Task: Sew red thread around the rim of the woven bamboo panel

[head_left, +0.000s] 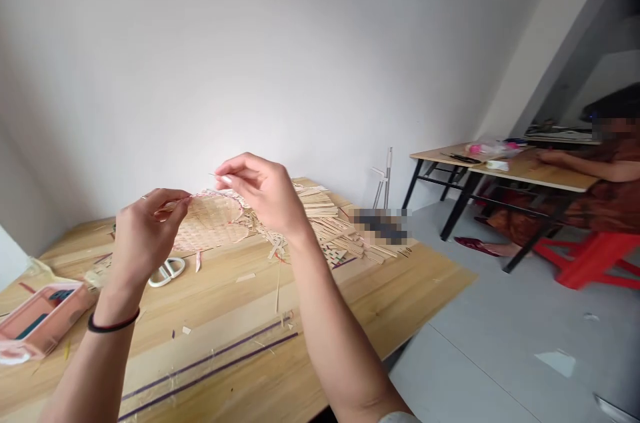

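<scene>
My left hand is raised above the wooden table and pinches the edge of a small round woven bamboo piece. My right hand is at the piece's upper right edge, its fingertips pinched on a thin needle-like sliver that points left. A black band circles my left wrist. The piece is held in the air between both hands.
White-handled scissors lie below the left hand. A pink box sits at the table's left edge. Loose bamboo strips are piled at the back right. Another person sits at a second table by a red stool.
</scene>
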The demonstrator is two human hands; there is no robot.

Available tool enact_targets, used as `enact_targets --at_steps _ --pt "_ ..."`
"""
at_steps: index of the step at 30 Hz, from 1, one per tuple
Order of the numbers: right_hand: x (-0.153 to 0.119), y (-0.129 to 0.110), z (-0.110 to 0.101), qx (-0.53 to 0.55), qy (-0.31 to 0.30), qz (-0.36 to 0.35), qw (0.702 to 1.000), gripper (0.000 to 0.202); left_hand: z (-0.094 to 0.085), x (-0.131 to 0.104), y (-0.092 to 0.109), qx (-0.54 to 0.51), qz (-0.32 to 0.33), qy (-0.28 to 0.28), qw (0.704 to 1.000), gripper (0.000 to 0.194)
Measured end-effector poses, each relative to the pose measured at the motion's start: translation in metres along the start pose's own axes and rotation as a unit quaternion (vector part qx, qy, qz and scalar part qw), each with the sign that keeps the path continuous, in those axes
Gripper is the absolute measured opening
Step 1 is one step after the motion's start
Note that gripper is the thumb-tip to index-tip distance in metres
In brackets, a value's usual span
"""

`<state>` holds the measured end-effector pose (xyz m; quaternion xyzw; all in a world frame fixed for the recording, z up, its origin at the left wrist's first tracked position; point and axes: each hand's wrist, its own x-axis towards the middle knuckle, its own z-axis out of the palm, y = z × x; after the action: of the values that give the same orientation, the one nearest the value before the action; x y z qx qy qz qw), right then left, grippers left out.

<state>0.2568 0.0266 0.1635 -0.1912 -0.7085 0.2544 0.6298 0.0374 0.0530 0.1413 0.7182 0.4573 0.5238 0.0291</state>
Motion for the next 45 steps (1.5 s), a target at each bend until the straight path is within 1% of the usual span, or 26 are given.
enact_targets --at_steps 4,7,10,12,15,18,21,23,26,28,31,34,38,41,45 --pt "0.001 0.003 0.004 0.018 -0.017 0.009 1.000 0.004 0.013 -0.004 0.004 0.035 0.068 -0.025 0.997 0.027" --pt "0.001 0.005 0.003 0.023 -0.014 0.019 0.999 0.005 0.016 -0.005 0.007 0.035 0.091 -0.037 0.995 0.027" --pt "0.002 0.005 0.003 0.022 -0.015 0.038 0.999 0.007 0.015 -0.005 0.007 0.027 0.097 -0.050 0.994 0.026" --pt "0.003 0.006 0.004 0.021 -0.019 0.037 0.999 0.010 0.015 -0.004 0.005 0.024 0.093 -0.046 0.994 0.025" --pt "0.003 0.007 0.005 0.019 -0.021 0.014 1.000 0.016 0.015 -0.003 0.000 0.021 0.092 -0.029 0.995 0.021" --pt "0.002 0.008 0.004 0.006 -0.012 -0.008 1.000 0.026 0.016 -0.002 -0.004 0.018 0.110 -0.014 0.994 0.021" --pt "0.002 0.010 0.003 0.001 -0.002 -0.005 1.000 0.033 0.016 -0.001 -0.007 0.004 0.125 -0.005 0.992 0.022" --pt "0.003 0.011 0.003 -0.004 0.000 0.013 1.000 0.030 0.017 -0.001 -0.010 -0.014 0.119 -0.014 0.993 0.020" --pt "0.005 0.015 0.003 -0.009 0.005 0.025 1.000 0.013 0.016 0.000 -0.015 -0.036 0.084 -0.037 0.995 0.018" --pt "0.007 0.017 0.003 -0.013 0.015 0.022 1.000 0.006 0.016 0.001 -0.018 -0.029 0.069 -0.040 0.996 0.017" --pt "0.008 0.018 0.001 -0.023 0.025 0.012 0.999 0.006 0.015 0.002 -0.023 0.008 0.079 -0.028 0.996 0.016" --pt "0.007 0.015 0.000 -0.034 0.016 0.011 0.999 0.006 0.015 0.002 -0.025 0.031 0.082 -0.010 0.996 0.019" --pt "0.005 0.012 0.000 -0.044 -0.003 0.013 0.999 0.008 0.015 0.002 -0.027 0.026 0.072 -0.007 0.997 0.021" --pt "0.005 0.012 0.001 -0.040 -0.014 0.030 0.999 0.009 0.015 0.002 -0.027 0.025 0.063 -0.009 0.998 0.020" --pt "0.005 0.013 0.001 -0.035 -0.030 0.045 0.998 0.013 0.014 0.001 -0.023 0.023 0.034 -0.009 0.999 0.018"
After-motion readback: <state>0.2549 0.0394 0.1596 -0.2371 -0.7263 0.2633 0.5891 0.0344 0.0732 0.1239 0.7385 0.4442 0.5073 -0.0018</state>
